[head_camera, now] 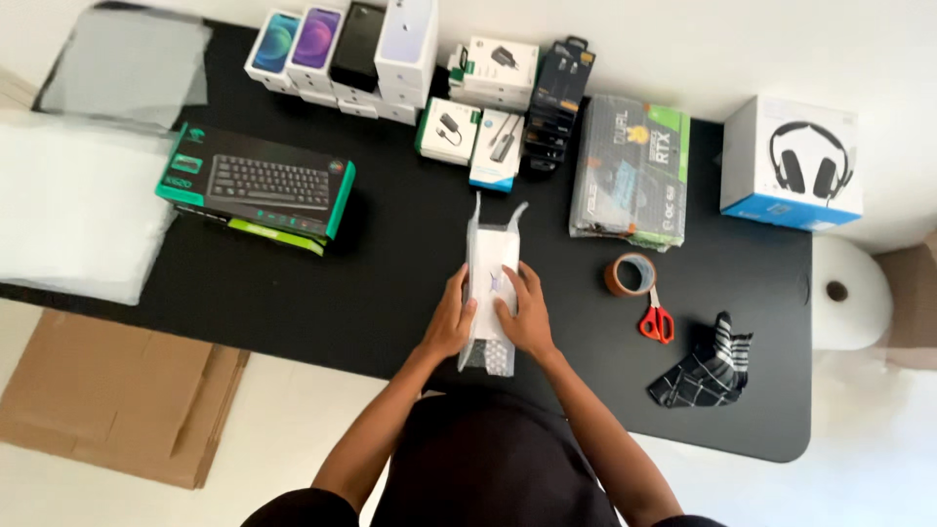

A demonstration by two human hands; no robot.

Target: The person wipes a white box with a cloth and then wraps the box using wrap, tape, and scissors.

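Both hands, left (451,320) and right (527,314), clamped on either side of upright bubble-wrapped box (491,283) between them.

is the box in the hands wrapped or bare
Wrapped: clear bubble wrap covers the white box held between the left hand and right hand.

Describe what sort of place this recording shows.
Probably a home or small-shop packing station: boxed electronics such as a keyboard box and phone boxes line a black table, with packing tape, scissors and flattened cardboard nearby.
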